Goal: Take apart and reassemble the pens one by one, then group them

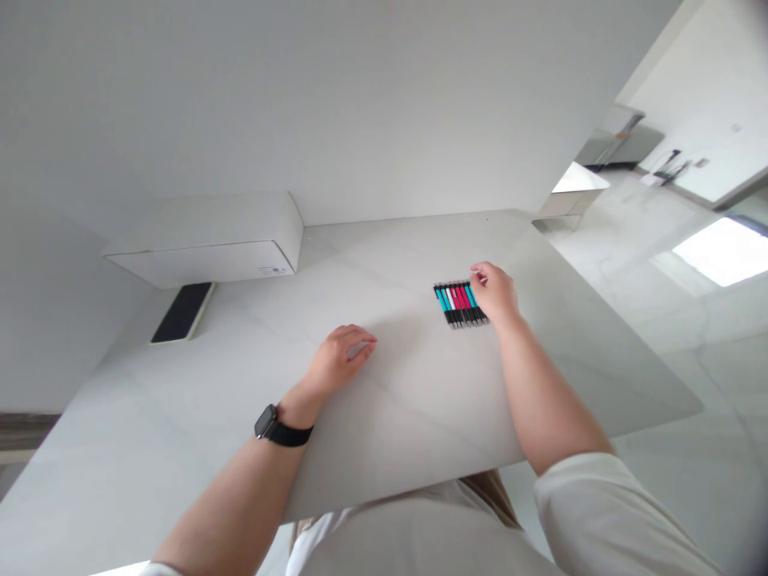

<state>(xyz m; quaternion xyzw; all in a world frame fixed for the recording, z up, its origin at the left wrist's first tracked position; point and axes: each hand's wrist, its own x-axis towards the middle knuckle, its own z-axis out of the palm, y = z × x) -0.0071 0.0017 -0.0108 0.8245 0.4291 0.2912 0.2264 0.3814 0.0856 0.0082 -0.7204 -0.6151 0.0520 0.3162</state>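
Observation:
A row of pens (459, 306) lies side by side on the table, with turquoise, white and pink-red barrels and black grips. My right hand (494, 291) is at the right end of this row, its fingers curled in. It covers part of the last pens, and what its fingers hold, if anything, is hidden. To the left, apart from the pens, my left hand (341, 357) rests on the tabletop with fingers loosely bent and a gap between thumb and fingers. Nothing shows in it. A black watch (273, 426) is on the left wrist.
The white marbled table (396, 424) meets a wall at the back. A long white box (210, 260) stands against that wall on the left, with a dark-screened phone (183, 313) in front of it. The table's right edge slants toward the shiny floor (678, 328).

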